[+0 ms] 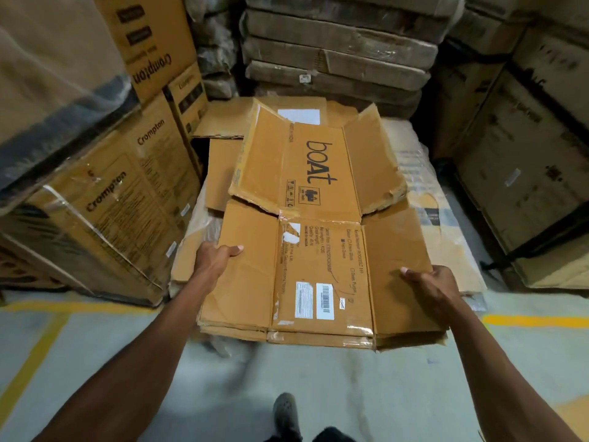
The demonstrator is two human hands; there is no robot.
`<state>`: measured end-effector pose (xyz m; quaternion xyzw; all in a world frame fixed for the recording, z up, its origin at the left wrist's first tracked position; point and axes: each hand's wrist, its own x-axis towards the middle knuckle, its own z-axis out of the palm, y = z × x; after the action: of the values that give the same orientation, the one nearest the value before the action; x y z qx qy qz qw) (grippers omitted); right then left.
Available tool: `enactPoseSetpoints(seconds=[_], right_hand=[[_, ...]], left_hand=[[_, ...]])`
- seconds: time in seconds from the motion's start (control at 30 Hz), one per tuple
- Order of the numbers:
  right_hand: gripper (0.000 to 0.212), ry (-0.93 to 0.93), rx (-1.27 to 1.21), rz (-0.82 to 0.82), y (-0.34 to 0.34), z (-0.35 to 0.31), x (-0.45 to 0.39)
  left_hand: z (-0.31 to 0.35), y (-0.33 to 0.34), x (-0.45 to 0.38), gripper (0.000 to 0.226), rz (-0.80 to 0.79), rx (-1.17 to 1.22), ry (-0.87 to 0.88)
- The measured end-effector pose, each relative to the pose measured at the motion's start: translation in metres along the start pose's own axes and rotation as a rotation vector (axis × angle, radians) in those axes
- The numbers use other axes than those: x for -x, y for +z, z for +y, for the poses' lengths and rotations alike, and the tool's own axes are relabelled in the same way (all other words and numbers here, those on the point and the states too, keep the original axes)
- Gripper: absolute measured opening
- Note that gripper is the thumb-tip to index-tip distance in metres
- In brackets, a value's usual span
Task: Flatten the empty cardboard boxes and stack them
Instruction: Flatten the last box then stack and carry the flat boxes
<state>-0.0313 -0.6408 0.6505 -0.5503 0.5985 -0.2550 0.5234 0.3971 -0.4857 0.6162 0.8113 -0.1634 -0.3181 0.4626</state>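
Note:
A flattened brown cardboard box [318, 199] printed "boAt" spreads out in front of me, its flaps open and its near panel carrying white barcode labels. My left hand [216, 255] grips its left edge, thumb on top. On the right edge my right hand [430, 282] holds it the same way. The box hangs above a low stack of other flattened cardboard [223, 173] lying on the floor ahead. More flat sheets show under its near edge; I cannot tell whether I hold them too.
Sealed "Crompton" cartons [105, 218] are piled at the left. Wrapped bundles [338, 49] are stacked at the back, and worn cartons [522, 161] stand at the right. Grey floor with yellow lines [535, 320] lies below, and my shoe [287, 413] is near the bottom.

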Motion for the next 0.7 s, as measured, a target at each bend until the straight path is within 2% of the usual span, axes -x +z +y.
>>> enactPoseSetpoints(seconds=[0.13,0.27,0.4,0.5,0.7], right_hand=[[0.029,0.049,0.02,0.009,0.022,-0.021,-0.058],[0.026,0.09,0.015,0.003,0.037,-0.039,-0.119],[0.035,0.111,0.045,-0.005,0.05,-0.05,-0.192],[0.036,0.112,0.066,-0.006,0.055,-0.066,-0.255],[0.028,0.132,0.032,-0.001,0.069,-0.083,-0.357]], left_hand=[[0.023,0.008,-0.07,0.066,-0.01,-0.029,-0.037],[0.036,0.027,-0.136,0.081,-0.014,-0.04,-0.054],[0.062,0.055,-0.181,0.061,0.015,-0.068,-0.05],[0.091,0.079,-0.22,0.076,0.035,-0.06,-0.038],[0.12,0.12,-0.312,0.089,0.062,-0.068,-0.071]])
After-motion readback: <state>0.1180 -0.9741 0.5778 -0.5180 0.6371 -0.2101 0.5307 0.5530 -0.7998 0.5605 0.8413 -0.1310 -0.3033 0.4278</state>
